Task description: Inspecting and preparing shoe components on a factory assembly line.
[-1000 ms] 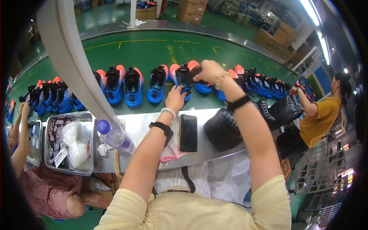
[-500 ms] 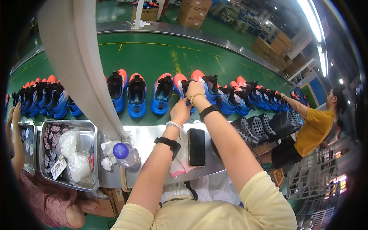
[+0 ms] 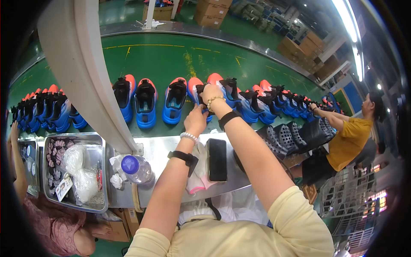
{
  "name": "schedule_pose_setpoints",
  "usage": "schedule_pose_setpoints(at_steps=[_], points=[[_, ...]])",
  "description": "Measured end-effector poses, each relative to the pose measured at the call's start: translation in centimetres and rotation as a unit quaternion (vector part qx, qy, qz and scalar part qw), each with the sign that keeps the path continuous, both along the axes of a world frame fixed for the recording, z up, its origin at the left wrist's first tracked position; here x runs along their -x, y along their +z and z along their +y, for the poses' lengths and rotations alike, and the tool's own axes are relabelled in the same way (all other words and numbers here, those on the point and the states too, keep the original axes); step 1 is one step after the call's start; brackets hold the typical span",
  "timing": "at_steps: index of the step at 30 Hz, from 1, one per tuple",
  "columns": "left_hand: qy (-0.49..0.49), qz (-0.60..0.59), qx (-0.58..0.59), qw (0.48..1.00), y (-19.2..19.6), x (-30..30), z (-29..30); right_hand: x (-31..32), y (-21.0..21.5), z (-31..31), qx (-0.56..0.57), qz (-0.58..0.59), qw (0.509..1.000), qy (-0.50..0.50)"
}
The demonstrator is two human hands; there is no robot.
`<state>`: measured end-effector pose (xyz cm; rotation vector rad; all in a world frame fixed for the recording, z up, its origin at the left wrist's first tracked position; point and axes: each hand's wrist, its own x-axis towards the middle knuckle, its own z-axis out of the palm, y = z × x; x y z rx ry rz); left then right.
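Both my hands are at one sneaker (image 3: 194, 85) with an orange toe, blue sides and a black collar, in a row of like shoes on a green belt. My right hand (image 3: 212, 94) is closed over its black opening from above. Lower down, my left hand (image 3: 195, 120) has its fingers bent against the blue heel; the fingertips are partly hidden. Close on the right stands another orange and blue sneaker (image 3: 231, 92). To the left are further sneakers, one (image 3: 174, 102) nearest and another (image 3: 146, 105) beyond it.
A metal ledge carries a black phone (image 3: 217, 160), pale gloves (image 3: 196, 182), a purple-capped bottle (image 3: 139, 171) and a steel tray (image 3: 105, 171) with plastic bags and small parts. A pale post (image 3: 90, 81) rises at left. Black clogs (image 3: 289, 139) and a co-worker in yellow (image 3: 351, 139) are right.
Shoes, ledge and hands all sit slightly farther left in the picture. My hands stay at the same sneaker. The co-worker on the right has a second arm showing.
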<state>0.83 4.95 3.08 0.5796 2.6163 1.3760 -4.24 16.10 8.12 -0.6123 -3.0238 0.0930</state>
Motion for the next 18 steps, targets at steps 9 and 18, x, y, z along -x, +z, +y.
schedule_pose_setpoints(at_steps=[9,18], points=[[-0.017,0.01,-0.031,0.999,-0.6,0.7,-0.1,2.2,0.0,-0.5,-0.088,-0.075,0.991,0.071],[-0.001,0.09,-0.037,0.995,-1.6,0.0,2.9,-3.4,2.0,1.6,0.098,0.028,0.989,0.103]])
